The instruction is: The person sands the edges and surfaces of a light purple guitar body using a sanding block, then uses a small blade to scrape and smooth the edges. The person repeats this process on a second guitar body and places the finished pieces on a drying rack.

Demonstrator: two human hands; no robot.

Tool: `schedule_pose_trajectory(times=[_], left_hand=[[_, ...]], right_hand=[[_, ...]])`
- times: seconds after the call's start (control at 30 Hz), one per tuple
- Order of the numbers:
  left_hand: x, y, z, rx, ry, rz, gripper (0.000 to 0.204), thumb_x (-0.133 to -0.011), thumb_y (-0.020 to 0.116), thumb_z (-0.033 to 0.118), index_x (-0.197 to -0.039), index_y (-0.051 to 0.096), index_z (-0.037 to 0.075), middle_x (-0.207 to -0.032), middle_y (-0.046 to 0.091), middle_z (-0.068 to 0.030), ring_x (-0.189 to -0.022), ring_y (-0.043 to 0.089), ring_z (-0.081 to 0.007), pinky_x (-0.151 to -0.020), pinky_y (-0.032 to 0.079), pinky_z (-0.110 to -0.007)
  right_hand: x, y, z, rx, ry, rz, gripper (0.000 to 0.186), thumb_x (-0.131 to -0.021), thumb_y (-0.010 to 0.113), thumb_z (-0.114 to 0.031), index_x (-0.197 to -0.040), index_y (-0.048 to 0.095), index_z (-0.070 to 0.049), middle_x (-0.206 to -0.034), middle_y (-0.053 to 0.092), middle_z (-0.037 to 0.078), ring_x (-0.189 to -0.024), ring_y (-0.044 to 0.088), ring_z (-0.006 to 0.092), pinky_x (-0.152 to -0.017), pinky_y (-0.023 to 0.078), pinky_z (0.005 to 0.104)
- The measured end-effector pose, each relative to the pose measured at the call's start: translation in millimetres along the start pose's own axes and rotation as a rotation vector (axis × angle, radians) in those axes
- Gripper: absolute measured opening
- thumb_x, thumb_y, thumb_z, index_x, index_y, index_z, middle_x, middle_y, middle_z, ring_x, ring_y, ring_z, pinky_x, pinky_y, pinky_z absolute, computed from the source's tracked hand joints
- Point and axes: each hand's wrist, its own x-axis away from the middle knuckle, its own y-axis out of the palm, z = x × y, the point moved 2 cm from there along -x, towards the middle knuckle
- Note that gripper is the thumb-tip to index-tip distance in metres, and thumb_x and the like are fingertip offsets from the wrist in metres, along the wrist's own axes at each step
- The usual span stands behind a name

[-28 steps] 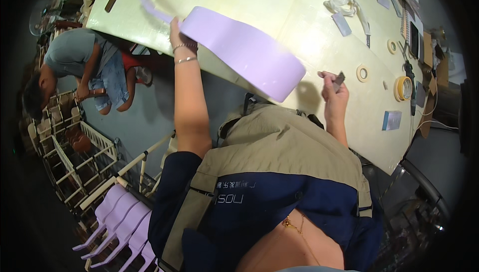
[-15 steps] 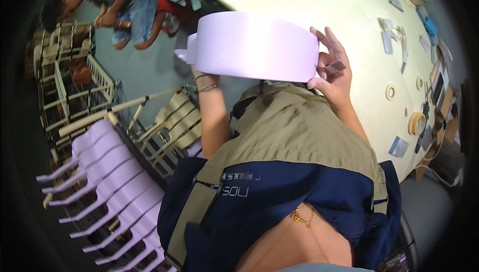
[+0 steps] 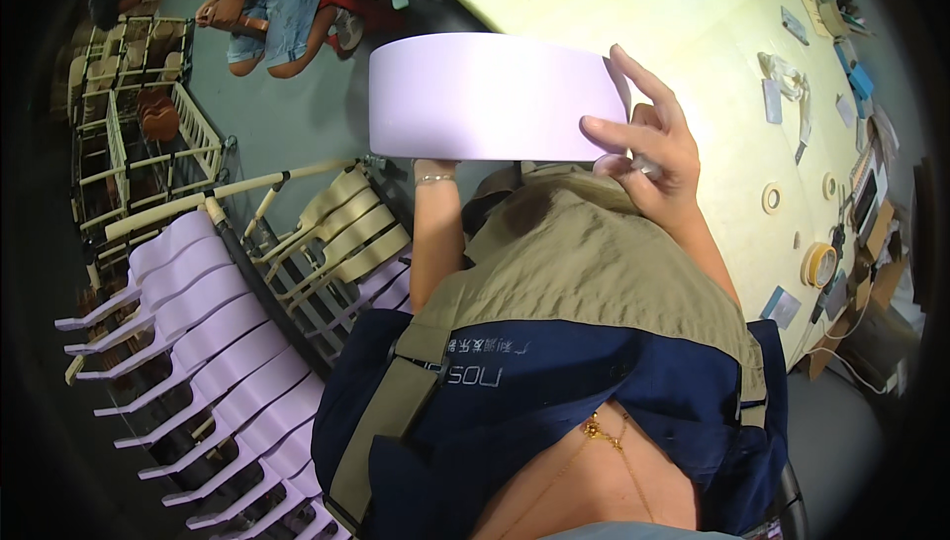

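Observation:
A glossy lilac guitar body [image 3: 495, 95] is held up edge-on before my torso, its curved side filling the middle of the view. My left hand [image 3: 435, 166] reaches behind it from below; the bracelet and wrist show, the fingers are hidden. At the body's right end, my right hand [image 3: 648, 144] touches it with some fingers raised and others against the side, while a small shiny grey piece [image 3: 645, 169], too small to make out, sits among its fingers.
Racks of lilac guitar bodies [image 3: 228, 362] and cream ones [image 3: 356, 228] stand at lower left, a wire trolley [image 3: 198, 144] beyond. A crouching person [image 3: 257, 5] handles a wooden piece. The pale table [image 3: 683, 15] bears tape rolls [image 3: 819, 265], cloth strips [image 3: 784, 80], small blocks and cables.
The lilac guitar has swung from slanting over the table to level, edge-on before my body. My right hand has come onto its right end. The view has turned toward the racks.

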Motion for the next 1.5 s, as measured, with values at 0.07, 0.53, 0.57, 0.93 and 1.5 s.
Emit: schedule_pose_trajectory(times=[0.07, 0.53, 0.57, 0.93, 1.5], left_hand=[[-5.5, -2.8, 2.6, 0.001, -0.016, -0.006, 0.04, -0.092, 0.044, 0.031, -0.114, 0.052, -0.001, -0.111, 0.058, -0.0147, -0.103, 0.056, -0.0289, -0.089, 0.047, -0.043], [-21.4, 45.2, 39.6, 0.323, -0.075, -0.433, 0.056, -0.087, 0.053, 0.051, -0.127, 0.051, 0.011, -0.085, 0.053, 0.0003, -0.088, 0.049, -0.0147, -0.077, 0.045, -0.03], [-11.6, 58.0, 35.8, 0.472, -0.102, -0.434, 0.057, -0.086, 0.054, 0.052, -0.127, 0.051, 0.012, -0.082, 0.051, 0.0014, -0.088, 0.048, -0.0137, -0.078, 0.045, -0.029], [-33.0, 40.8, 45.5, -0.026, 0.124, -0.293, 0.056, -0.088, 0.054, 0.047, -0.132, 0.044, 0.014, -0.084, 0.049, -0.0017, -0.082, 0.048, -0.0154, -0.077, 0.044, -0.032], [38.5, 196.9, 27.6, -0.435, 0.501, -0.267, 0.052, -0.089, 0.056, 0.037, -0.128, 0.043, 0.006, -0.082, 0.053, -0.0061, -0.084, 0.055, -0.0235, -0.083, 0.047, -0.041]], right_hand=[[-2.1, -10.9, -5.8, 0.128, 0.046, 0.027, 0.044, -0.065, 0.079, -0.021, -0.105, 0.068, -0.007, -0.135, 0.042, 0.024, -0.058, 0.048, 0.0099, -0.061, 0.046, 0.0223], [15.8, -34.9, 35.4, -0.188, 0.285, 0.28, 0.063, -0.057, 0.085, -0.018, -0.114, 0.063, -0.005, -0.126, 0.056, 0.012, -0.053, 0.031, -0.0023, -0.047, 0.026, 0.014], [16.3, -35.2, 36.1, -0.167, 0.289, 0.286, 0.063, -0.057, 0.085, -0.018, -0.114, 0.062, -0.006, -0.126, 0.056, 0.012, -0.053, 0.031, -0.0021, -0.047, 0.026, 0.014], [20.0, -45.1, 48.5, -0.274, 0.353, 0.346, 0.058, -0.064, 0.08, -0.009, -0.118, 0.059, -0.001, -0.122, 0.057, 0.013, -0.057, 0.038, 0.0023, -0.052, 0.036, 0.0157], [75.9, -46.3, 112.1, -0.805, 0.769, 0.673, 0.06, -0.064, 0.078, -0.049, -0.101, 0.052, -0.009, -0.072, 0.046, -0.004, -0.061, 0.041, 0.0078, -0.05, 0.031, 0.0212]])
